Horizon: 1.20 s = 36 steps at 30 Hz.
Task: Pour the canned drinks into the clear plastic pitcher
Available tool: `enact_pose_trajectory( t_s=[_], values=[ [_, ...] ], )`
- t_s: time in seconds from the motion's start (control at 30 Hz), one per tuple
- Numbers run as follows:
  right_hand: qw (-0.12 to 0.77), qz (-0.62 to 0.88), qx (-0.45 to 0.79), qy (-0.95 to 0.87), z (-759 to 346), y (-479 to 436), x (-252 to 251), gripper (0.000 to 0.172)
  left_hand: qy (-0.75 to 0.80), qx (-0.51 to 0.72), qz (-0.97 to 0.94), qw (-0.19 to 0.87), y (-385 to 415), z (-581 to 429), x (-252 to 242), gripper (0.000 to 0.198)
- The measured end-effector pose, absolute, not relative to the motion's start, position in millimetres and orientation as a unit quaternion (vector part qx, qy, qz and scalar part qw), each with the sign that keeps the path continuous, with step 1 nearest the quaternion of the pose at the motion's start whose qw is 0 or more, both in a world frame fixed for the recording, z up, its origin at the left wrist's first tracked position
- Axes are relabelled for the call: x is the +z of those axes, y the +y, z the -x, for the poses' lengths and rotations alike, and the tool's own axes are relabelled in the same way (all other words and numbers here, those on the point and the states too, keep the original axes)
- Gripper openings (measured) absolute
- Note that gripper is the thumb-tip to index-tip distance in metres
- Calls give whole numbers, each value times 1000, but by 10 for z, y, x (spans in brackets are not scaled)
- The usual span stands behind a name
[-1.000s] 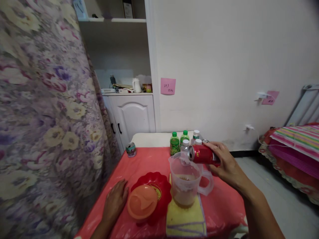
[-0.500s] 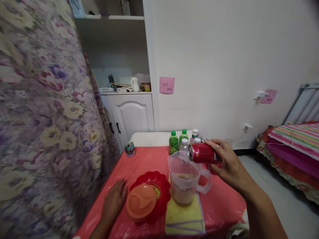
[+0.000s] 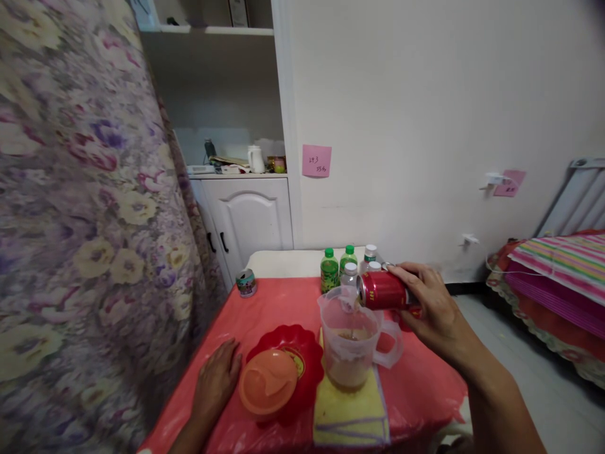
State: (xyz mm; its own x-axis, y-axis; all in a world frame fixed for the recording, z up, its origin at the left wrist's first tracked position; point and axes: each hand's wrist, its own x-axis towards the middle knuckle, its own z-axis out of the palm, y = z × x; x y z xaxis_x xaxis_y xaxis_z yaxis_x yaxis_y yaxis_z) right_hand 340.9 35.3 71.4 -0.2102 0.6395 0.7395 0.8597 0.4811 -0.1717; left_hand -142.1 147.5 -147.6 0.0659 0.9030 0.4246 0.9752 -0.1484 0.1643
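My right hand (image 3: 428, 302) is wrapped round a red drink can (image 3: 385, 291), tipped on its side with its mouth over a clear plastic measuring jug (image 3: 347, 362). A thin brownish stream runs from the can into the jug, where cloudy light-brown liquid stands in the lower part. The jug rests on a folded yellow cloth (image 3: 350, 416), its handle towards the right. My left hand (image 3: 216, 375) lies flat on the table, fingers stretched out, beside a red scalloped plate (image 3: 312, 359). An orange bowl (image 3: 268, 382) sits on that plate.
Behind the jug stand several bottles, among them a green-capped bottle (image 3: 329, 271) and a white-capped clear one (image 3: 350, 275). A small teal can (image 3: 246, 283) is at the far left of the red-covered table (image 3: 278, 302). A floral curtain (image 3: 94, 221) hangs on the left.
A stream of drink now shows falling from the can into the jug. The can has turned slightly in my right hand; my left hand has stayed in place.
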Motion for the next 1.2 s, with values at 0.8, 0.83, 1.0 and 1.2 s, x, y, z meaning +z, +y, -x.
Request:
enact_pose_trajectory(
  t_s=[0.8, 0.83, 1.0, 1.2],
  values=[
    [395, 492, -132, -765, -3357, 310, 755, 71, -646, -219, 728, 73, 1480, 1425, -1474, 53],
    [394, 492, -133, -764, -3356, 310, 755, 71, -647, -219, 727, 75, 1478, 1425, -1476, 52],
    [390, 494, -137, -765, -3354, 312, 756, 71, -649, -219, 724, 81, 1469, 1418, -1475, 49],
    [384, 496, -139, -766, -3356, 319, 747, 73, -646, -221, 727, 79, 1467, 1412, -1469, 51]
  ],
)
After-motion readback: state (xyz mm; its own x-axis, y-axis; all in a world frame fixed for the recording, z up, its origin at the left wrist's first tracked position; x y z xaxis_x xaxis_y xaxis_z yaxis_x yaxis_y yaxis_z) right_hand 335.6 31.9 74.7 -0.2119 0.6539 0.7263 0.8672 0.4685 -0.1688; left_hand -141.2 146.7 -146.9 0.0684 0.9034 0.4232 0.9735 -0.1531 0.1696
